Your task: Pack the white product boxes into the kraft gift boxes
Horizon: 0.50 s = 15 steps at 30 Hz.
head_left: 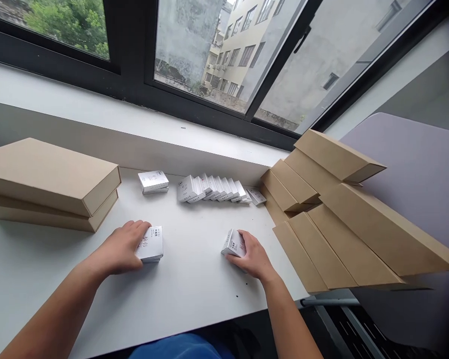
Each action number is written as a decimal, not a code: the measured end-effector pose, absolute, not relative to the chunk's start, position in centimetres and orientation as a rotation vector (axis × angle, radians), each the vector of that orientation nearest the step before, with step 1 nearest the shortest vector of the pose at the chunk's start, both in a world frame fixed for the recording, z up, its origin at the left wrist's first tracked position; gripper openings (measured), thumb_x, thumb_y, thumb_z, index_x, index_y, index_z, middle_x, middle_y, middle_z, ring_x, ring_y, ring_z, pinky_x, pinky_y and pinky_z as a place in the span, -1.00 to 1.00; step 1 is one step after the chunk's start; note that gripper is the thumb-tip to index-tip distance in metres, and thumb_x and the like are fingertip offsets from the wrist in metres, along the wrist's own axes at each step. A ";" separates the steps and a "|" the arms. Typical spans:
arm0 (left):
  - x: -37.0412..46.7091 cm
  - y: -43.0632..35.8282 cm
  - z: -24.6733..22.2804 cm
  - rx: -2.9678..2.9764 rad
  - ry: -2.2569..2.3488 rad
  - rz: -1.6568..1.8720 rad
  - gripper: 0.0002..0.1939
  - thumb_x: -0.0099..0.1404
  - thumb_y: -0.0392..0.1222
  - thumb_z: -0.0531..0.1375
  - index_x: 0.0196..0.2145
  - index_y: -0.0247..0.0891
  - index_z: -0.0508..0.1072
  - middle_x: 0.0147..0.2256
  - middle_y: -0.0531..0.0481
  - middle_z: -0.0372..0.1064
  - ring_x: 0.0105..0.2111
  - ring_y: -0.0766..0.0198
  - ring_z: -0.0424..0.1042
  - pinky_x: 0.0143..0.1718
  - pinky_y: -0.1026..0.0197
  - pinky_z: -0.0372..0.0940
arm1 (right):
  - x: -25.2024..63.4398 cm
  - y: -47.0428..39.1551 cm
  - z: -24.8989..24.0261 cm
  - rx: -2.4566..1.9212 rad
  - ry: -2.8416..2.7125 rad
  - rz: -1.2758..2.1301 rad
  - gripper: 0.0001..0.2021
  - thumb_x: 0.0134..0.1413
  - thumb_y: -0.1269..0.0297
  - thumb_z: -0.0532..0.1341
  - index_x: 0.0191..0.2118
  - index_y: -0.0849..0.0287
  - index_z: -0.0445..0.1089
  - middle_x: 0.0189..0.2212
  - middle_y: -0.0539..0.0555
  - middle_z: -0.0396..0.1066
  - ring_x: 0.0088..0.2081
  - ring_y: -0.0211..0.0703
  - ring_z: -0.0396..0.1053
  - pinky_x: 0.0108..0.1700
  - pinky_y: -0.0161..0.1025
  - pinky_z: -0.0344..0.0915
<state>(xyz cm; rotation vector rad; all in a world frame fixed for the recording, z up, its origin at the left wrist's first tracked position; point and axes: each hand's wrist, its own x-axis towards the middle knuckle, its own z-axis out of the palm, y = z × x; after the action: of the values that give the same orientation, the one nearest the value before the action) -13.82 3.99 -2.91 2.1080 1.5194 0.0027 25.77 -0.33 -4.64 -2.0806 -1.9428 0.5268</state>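
On the white table [194, 299], my left hand [126, 245] grips the left side of a small stack of white boxes [152, 244] with dark print. To the right, my right hand [251, 254] is closed around a tilted white box [233, 243], its thumb at the near side and its fingers over the right side. Beyond my hands, a leaning row of similar white boxes [213, 189] runs along the wall. Two more white boxes [153, 180] lie stacked behind my left hand. Parts of both held items are hidden by my fingers.
Two large brown boxes [48, 174] are stacked at the left. Several brown boxes [344, 234] lean in overlapping rows at the right edge. One more white box [256, 196] lies at the row's right end. A windowsill [134, 127] and dark-framed windows stand behind the table.
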 end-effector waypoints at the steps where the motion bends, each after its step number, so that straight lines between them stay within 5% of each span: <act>1: -13.9 4.0 -3.0 2.122 1.507 0.023 -0.32 -0.15 -0.26 0.15 0.03 -0.16 0.29 -0.02 -0.16 0.36 0.00 -0.08 0.32 -0.11 0.06 0.26 | 25.4 -0.4 -4.9 -2.066 -1.919 0.494 -0.32 -0.05 -0.05 0.34 0.16 0.09 0.20 0.07 0.13 0.33 0.09 0.06 0.28 0.12 -0.03 0.25; 4: -14.2 3.9 -3.2 2.163 1.488 0.073 -0.35 -0.13 -0.25 0.16 0.02 -0.15 0.32 -0.03 -0.17 0.39 0.00 -0.11 0.33 -0.09 0.04 0.25 | 24.3 -0.3 -5.3 -2.066 -1.859 0.426 -0.32 -0.01 -0.09 0.31 0.16 0.12 0.20 0.09 0.15 0.33 0.12 0.07 0.26 0.17 0.01 0.23; 11: -13.3 4.8 -4.2 2.193 1.550 0.054 -0.36 -0.15 -0.23 0.14 -0.01 -0.16 0.34 -0.04 -0.20 0.39 -0.03 -0.13 0.35 -0.17 0.04 0.24 | 22.1 0.0 -4.4 -2.037 -1.919 0.503 -0.35 -0.16 0.19 0.38 0.11 0.12 0.24 0.00 0.12 0.38 0.03 0.02 0.35 0.11 -0.06 0.30; 15: -11.8 5.7 -4.2 2.145 1.650 0.002 -0.35 -0.16 -0.18 0.14 -0.01 -0.21 0.33 -0.01 -0.24 0.37 -0.01 -0.14 0.33 -0.23 0.05 0.24 | 21.4 -0.4 -4.5 -1.959 -2.036 0.553 -0.18 -0.15 0.14 0.44 0.26 0.05 0.14 0.16 0.14 0.29 0.22 0.12 0.22 0.30 0.10 0.12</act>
<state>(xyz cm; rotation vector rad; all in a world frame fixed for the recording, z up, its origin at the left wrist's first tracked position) -11.76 5.75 -4.17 2.1448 1.6503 0.0022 21.43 -0.40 -4.51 -1.9590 -2.0364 0.5532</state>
